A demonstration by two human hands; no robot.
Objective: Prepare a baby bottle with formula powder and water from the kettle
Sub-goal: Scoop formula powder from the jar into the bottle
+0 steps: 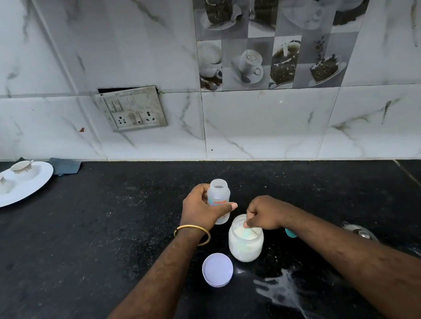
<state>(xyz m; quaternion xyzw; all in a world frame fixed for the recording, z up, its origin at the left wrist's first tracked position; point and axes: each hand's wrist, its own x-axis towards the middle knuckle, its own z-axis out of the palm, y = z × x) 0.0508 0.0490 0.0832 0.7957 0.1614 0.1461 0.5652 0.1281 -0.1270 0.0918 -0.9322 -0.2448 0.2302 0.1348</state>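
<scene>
L hand (202, 206) grips empty bottle (219, 201), R hand (264, 216) holds scoop (249, 231) in powder jar (246, 246)

Illumination even and moderately dim with a cool cast, soft glare on the wall tiles (265, 113) and a sheen on the dark countertop (80, 245), focus sharp centrally, wide-angle bowing and slight softness toward the edges.

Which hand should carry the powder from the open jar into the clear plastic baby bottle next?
The right hand: it already grips the scoop handle dipped in the open jar of white powder. The left hand is busy holding the clear plastic baby bottle, open-mouthed, just beside the jar.
</scene>
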